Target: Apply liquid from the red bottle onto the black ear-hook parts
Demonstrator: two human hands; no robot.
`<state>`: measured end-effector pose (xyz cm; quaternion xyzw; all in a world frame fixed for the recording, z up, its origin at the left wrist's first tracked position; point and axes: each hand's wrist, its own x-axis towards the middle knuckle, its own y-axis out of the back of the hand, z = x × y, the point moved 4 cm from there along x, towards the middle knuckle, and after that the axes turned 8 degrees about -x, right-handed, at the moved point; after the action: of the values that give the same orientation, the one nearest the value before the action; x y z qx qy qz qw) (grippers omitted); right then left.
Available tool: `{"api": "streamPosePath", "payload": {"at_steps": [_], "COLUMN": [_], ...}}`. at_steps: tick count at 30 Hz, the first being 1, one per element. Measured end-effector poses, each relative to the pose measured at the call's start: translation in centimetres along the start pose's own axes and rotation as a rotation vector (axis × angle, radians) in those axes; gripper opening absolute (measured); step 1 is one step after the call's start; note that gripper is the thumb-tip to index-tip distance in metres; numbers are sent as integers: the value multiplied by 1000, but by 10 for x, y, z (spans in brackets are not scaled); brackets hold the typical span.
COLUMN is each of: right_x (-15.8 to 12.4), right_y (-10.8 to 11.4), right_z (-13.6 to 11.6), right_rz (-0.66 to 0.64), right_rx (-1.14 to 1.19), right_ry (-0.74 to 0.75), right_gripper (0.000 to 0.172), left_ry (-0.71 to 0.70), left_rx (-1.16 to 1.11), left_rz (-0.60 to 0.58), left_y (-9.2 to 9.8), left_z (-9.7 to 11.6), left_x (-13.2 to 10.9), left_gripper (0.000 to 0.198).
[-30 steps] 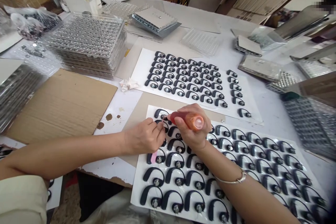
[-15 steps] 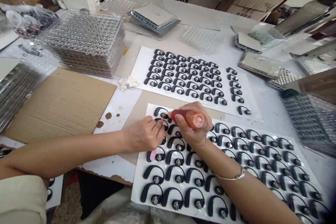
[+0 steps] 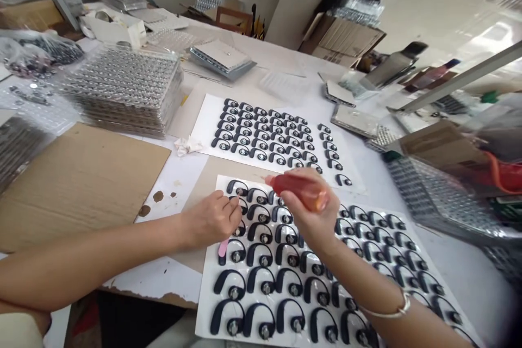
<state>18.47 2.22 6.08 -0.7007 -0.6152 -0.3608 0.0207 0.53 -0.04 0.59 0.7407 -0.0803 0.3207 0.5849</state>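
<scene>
My right hand (image 3: pixel 316 212) is wrapped round a red-orange squeeze bottle (image 3: pixel 299 189), tilted with its thin nozzle pointing left above the near white sheet's far edge. My left hand (image 3: pixel 216 217) is closed over the left side of that sheet. A slim pink tool (image 3: pixel 222 248) pokes out below the fist; its middle is hidden by the fingers. The near white sheet (image 3: pixel 206 288) carries rows of black hook-shaped pieces (image 3: pixel 261 285), each with a round shiny stud at one end. The left fingertips are close to a black piece (image 3: pixel 237 188) in the top left corner.
A second white sheet (image 3: pixel 204 125) with similar black pieces lies beyond. At left are a brown cardboard sheet (image 3: pixel 93 174) and a tall stack of clear blister trays (image 3: pixel 122 87). A crumpled tissue (image 3: pixel 187 145) lies between. Boxes and trays (image 3: pixel 440 190) stand at right.
The view has tilted up and turned right. My right hand has drawn the bottle's nozzle away to the right from the left fingertips and the corner piece.
</scene>
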Motion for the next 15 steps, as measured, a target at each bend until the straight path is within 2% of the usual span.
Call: {"api": "streamPosePath", "payload": {"at_steps": [4,9,15], "right_x": [-21,-31,-34], "right_y": [-4,-12,-13], "right_z": [3,10,18], "right_rz": [54,64,63], "right_rx": [-156,-200,-201], "right_ry": [65,170,138], "right_gripper": [25,24,27], "left_ry": [-11,-27,-36], "left_rx": [9,14,35], "left_rz": [-7,28,28], "left_y": [-1,3,4], "left_z": [0,0,0], "left_x": [0,0,2], "left_gripper": [9,7,6]}}
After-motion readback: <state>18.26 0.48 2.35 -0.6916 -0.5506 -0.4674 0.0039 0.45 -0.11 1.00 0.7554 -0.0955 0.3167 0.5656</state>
